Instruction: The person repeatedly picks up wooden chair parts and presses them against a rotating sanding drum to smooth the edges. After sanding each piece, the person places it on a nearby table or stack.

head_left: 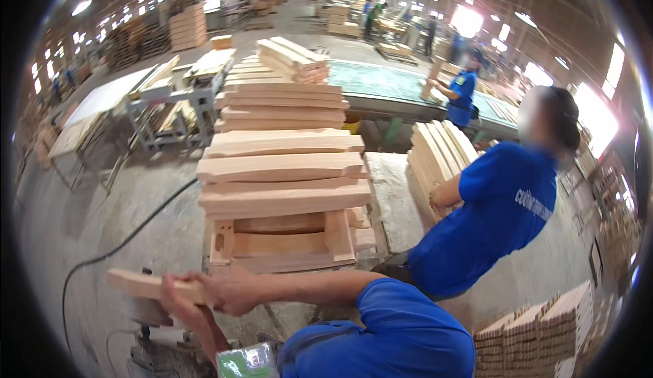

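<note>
Both my hands are at the lower left, closed on one pale, slightly curved wooden slat (139, 283). My left hand (182, 303) wraps round the slat from below, near its middle. My right hand (231, 291) grips its right end, with the forearm reaching across from the blue sleeve. Just under the slat sits a dark, rounded machine part (148, 312), mounted on a grey metal machine (160, 357). Whether the slat touches that part I cannot tell.
Ahead stands a tall stack of curved wooden slats (282, 167). A black cable (129, 238) crosses the floor on the left. At right, a co-worker in blue (486, 208) holds several upright boards (439, 153). Notched wooden pieces (537, 330) are piled at the lower right.
</note>
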`<state>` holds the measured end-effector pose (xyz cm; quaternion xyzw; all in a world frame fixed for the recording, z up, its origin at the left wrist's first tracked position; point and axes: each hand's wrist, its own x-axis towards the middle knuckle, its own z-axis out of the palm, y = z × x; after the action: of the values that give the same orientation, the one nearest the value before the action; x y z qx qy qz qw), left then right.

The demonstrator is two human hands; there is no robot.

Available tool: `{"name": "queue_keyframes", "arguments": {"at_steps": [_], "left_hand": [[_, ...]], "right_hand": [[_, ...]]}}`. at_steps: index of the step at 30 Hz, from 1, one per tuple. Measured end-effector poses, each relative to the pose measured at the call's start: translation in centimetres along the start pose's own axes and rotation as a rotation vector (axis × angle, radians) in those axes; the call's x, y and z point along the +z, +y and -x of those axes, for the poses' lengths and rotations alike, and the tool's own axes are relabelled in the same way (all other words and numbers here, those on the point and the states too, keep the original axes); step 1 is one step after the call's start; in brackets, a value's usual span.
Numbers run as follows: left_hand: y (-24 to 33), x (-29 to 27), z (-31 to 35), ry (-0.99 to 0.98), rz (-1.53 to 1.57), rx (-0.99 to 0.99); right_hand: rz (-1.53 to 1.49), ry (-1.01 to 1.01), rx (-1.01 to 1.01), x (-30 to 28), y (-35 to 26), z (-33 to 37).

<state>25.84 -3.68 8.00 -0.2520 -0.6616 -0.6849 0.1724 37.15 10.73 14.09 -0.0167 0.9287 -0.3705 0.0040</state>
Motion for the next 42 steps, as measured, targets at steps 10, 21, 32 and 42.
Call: {"name": "queue_keyframes", "arguments": {"at_steps": [10,21,32,42], "left_hand": [[-0.1,-1.1,-1.4,0.325,0.371,-0.727],[-1.4,3.3,1.1,0.096,0.557,-0.818],[-5.3,15.6,4.7,-0.335,0.701,-1.079],[-1.0,16.8,3.9,-0.283,0.769,-1.055]], "right_hand": [[-0.703,-0.254,0.031,7.4,7.2,9.4],[-0.185,0.008,0.222,1.8,8.1,13.7],[0.661,0.454,0.426,-6.9,13.9,20.5],[0.700,0.526,0.379,-8.9,13.0,21.4]]}}
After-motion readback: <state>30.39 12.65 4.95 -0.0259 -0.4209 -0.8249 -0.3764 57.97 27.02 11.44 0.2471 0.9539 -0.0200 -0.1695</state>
